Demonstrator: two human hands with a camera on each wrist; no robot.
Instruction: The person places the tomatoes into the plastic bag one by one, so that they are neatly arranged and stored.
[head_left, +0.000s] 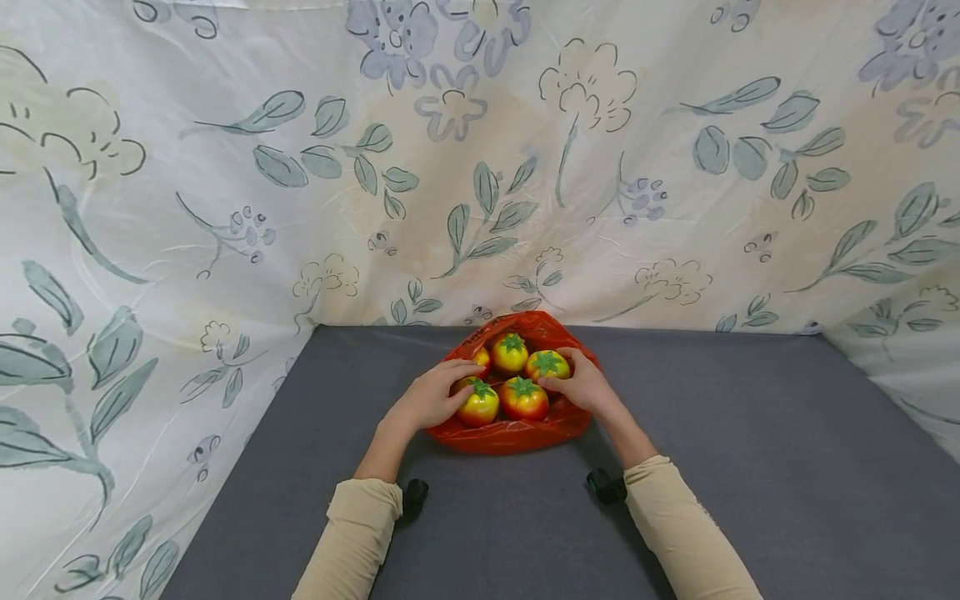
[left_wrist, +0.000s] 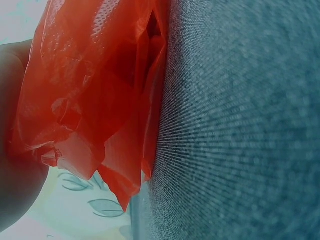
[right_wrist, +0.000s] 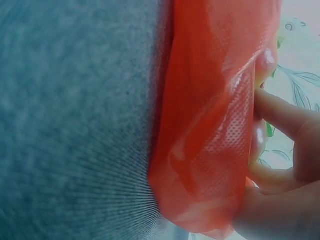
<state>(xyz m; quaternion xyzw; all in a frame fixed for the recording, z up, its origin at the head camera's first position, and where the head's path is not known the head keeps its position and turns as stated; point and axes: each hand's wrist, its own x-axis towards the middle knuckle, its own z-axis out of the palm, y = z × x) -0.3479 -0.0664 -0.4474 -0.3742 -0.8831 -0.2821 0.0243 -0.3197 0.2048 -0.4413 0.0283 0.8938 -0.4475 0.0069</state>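
Observation:
A red plastic bag point(head_left: 510, 437) lies with its mouth spread around several red-and-yellow tomatoes with green leafy tops. My left hand point(head_left: 431, 398) reaches over the bag's left edge, thumb and fingers curved about the front-left tomato point(head_left: 480, 407). On the other side, my right hand point(head_left: 583, 383) holds the right tomato point(head_left: 546, 365) between thumb and fingers. A front-middle tomato point(head_left: 524, 400) and a back tomato point(head_left: 510, 353) sit between the hands. Another tomato point(head_left: 482, 360) is partly hidden by the left fingers. In the left wrist view, the bag point(left_wrist: 90, 90) hides the left fingertips.
The bag rests near the back edge of a dark grey table point(head_left: 510, 533). Behind and left of the table hangs a flower-patterned cloth point(head_left: 480, 208). Black devices point(head_left: 606, 486) sit on the inner sides of both wrists, near the beige sleeves point(head_left: 686, 525).

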